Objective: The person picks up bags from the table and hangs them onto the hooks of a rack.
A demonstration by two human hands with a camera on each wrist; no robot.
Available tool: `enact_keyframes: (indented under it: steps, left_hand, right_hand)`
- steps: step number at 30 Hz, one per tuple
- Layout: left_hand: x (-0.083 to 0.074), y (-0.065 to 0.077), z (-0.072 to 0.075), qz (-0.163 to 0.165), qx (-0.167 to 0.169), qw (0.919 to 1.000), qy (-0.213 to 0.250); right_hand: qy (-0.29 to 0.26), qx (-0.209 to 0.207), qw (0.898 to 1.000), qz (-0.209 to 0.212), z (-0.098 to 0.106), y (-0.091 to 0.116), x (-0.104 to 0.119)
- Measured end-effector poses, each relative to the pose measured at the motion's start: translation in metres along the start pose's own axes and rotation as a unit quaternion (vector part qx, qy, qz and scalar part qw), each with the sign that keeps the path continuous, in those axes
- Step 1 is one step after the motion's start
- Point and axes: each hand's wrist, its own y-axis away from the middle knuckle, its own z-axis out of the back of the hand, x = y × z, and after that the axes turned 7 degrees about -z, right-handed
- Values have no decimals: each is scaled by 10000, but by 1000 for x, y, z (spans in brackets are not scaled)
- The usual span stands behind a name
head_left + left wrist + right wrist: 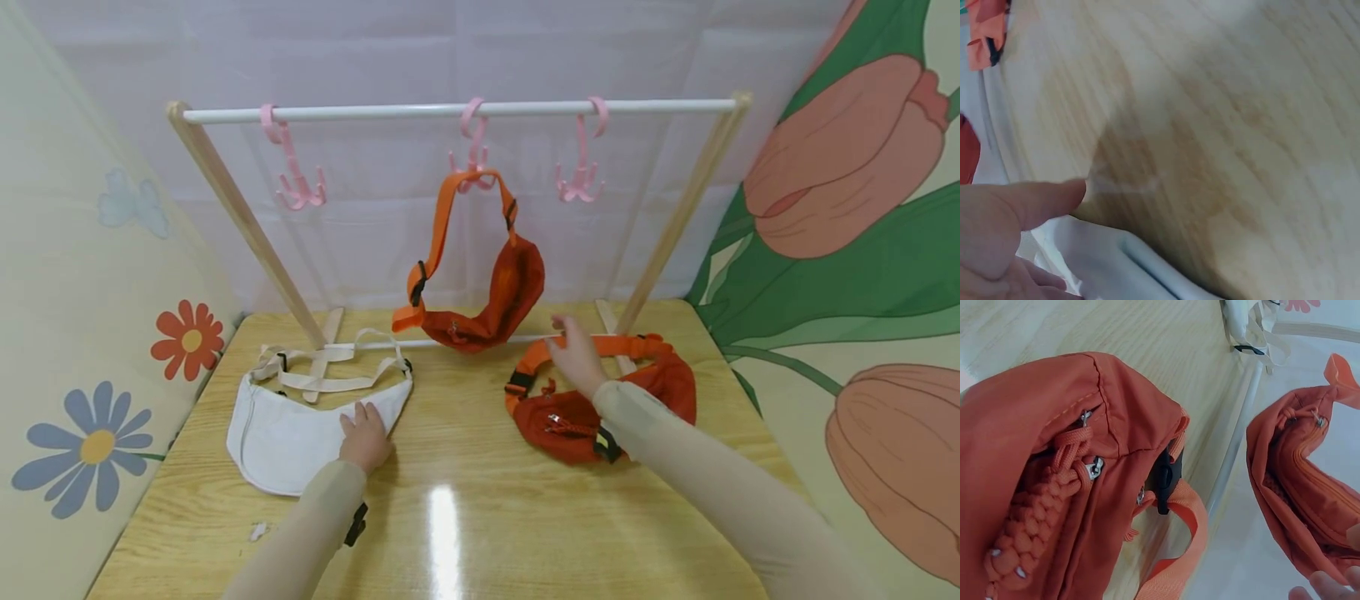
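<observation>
A white shoulder bag [285, 437] lies flat on the left of the table, its cream strap [341, 383] spread behind it. My left hand [365, 439] rests on the bag's right end, thumb extended in the left wrist view. From the middle pink hook [474, 158] a red-orange waist bag [517, 279] hangs by its orange strap [442, 221]. A second red-orange waist bag [678, 387], with a braided zipper pull [1035, 519], lies on the table at right. Above its strap my right hand [579, 358] reaches forward, fingers extended near the hanging bag's lower part, holding nothing.
A rack with a white top rail [390, 112] and wooden legs [240, 212] stands at the table's back. Two more pink hooks hang left [300, 187] and right [579, 179]. A small pale scrap [258, 531] lies on the wooden table [525, 533].
</observation>
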Motion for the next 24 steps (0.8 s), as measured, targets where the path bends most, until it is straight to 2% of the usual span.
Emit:
enact_keyframes:
  steps: [5,11,15,20,24]
  left_hand:
    - [5,1,-6,-393,-303,9984,-259]
    - [7,3,-9,-699,-462,9956,-413]
    - [9,1,-9,-751,-508,9950,-408]
    - [10,0,-7,-540,-554,9970,-45]
    - [9,2,-1,-533,-876,9945,222]
  right_hand:
    - [-65,104,9998,-140,-2,3,-2]
    - [-108,99,9997,-205,-6,6,-2]
    - [-157,89,9996,-210,-8,8,-4]
    - [-172,114,9996,-174,-8,10,-5]
    - [-173,154,9996,-186,-7,11,-6]
